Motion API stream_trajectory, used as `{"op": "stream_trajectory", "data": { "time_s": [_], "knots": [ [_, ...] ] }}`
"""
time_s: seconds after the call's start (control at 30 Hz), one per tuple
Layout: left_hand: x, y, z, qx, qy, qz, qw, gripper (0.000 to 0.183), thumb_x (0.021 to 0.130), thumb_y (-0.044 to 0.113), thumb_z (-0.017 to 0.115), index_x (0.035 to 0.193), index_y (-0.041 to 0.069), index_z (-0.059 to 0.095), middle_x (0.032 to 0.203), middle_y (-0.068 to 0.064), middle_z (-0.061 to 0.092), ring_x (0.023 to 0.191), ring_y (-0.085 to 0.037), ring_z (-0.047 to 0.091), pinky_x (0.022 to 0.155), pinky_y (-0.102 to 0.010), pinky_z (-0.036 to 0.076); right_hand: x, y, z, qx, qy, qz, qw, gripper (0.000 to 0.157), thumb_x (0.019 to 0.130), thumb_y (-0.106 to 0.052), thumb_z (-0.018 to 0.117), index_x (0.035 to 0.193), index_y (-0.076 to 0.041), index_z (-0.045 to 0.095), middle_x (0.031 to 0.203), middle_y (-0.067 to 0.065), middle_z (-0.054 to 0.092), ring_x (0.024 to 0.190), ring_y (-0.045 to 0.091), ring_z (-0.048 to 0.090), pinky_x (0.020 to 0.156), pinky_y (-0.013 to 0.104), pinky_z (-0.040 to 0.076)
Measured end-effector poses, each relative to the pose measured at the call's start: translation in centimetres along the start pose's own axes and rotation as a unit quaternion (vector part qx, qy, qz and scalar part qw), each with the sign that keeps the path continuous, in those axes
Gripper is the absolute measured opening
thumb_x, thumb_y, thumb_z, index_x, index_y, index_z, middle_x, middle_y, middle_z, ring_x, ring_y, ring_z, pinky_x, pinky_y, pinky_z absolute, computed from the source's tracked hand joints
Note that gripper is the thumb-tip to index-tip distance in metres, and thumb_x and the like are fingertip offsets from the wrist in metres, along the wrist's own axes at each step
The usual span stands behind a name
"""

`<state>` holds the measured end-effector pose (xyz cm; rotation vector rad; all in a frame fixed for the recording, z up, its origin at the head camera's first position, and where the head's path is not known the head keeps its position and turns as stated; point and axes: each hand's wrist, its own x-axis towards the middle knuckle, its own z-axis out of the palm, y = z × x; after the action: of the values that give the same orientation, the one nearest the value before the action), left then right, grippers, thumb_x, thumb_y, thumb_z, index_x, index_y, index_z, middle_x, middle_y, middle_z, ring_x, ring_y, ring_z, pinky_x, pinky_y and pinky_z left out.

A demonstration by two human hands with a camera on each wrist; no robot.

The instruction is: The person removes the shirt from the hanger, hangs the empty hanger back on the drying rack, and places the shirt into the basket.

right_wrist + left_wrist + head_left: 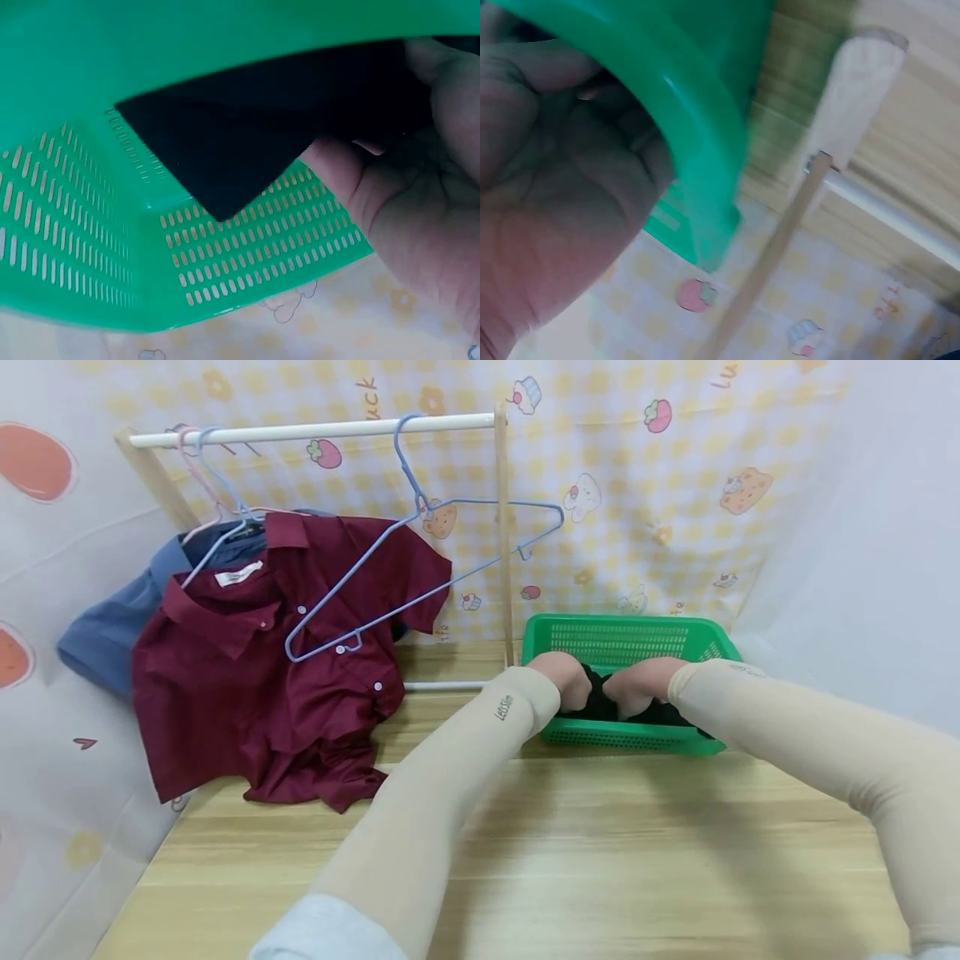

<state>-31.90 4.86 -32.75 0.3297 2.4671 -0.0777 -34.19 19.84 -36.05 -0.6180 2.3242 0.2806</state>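
Observation:
A black cloth garment (600, 697) lies in the green plastic basket (630, 625), partly hidden by the hands and the front rim. My left hand (564, 679) reaches over the basket's left side and grips the cloth with curled fingers. In the left wrist view its palm (562, 180) shows, while the rim covers most of the fingertips. Farther right, my right hand (641, 683) holds the same cloth. The right wrist view has the black cloth (247, 127) between thumb and fingers of that hand (420, 195), one pointed corner hanging free.
Left of the basket stands a clothes rack with a white rail (322, 431) and wooden post (504, 543). A maroon shirt (315, 635) and a blue garment (112, 631) hang there. An unloaded blue hanger (360, 568) juts forward from the rail. Below is the wooden tabletop (570, 860).

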Motion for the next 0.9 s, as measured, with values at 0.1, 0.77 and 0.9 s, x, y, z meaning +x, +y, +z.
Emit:
{"op": "stream_trajectory", "data": {
  "time_s": [0.1, 0.77, 0.9],
  "knots": [
    [-0.1, 0.4, 0.2, 0.002, -0.005, -0.006, 1.0000, 0.026, 0.109, 0.031, 0.047, 0.093, 0.021, 0.065, 0.112, 0.001, 0.056, 0.082, -0.015, 0.051, 0.066, -0.026, 0.041, -0.7, -0.1, -0.3, 0.012, 0.006, 0.001, 1.000, 0.028, 0.104, -0.021, 0.067, 0.131, -0.011, 0.065, 0.146, 0.022, 0.062, 0.118, 0.036, 0.067, 0.081, 0.052, 0.059],
    [-8.9, -6.4, -2.7, -0.027, 0.019, 0.110, 0.9934, 0.077, 0.112, 0.048, 0.049, 0.173, 0.020, 0.013, 0.177, -0.003, 0.028, 0.081, -0.013, 0.061, 0.083, -0.029, 0.054, -11.5, -6.1, -7.3, 0.071, 0.078, 0.026, 0.994, 0.135, 0.088, -0.077, 0.070, 0.169, 0.003, -0.004, 0.173, 0.033, 0.017, 0.131, 0.047, 0.059, 0.070, 0.050, 0.063],
    [-11.2, -8.7, -2.9, -0.013, 0.073, 0.125, 0.9893, 0.069, 0.112, 0.047, 0.051, 0.169, 0.014, 0.030, 0.169, -0.007, 0.043, 0.137, -0.020, 0.060, 0.118, -0.038, 0.047, -12.2, -7.7, -9.0, 0.028, 0.125, -0.018, 0.992, 0.112, 0.100, -0.066, 0.061, 0.167, 0.008, 0.011, 0.169, 0.035, 0.028, 0.131, 0.045, 0.061, 0.100, 0.055, 0.057]
  ]
}}
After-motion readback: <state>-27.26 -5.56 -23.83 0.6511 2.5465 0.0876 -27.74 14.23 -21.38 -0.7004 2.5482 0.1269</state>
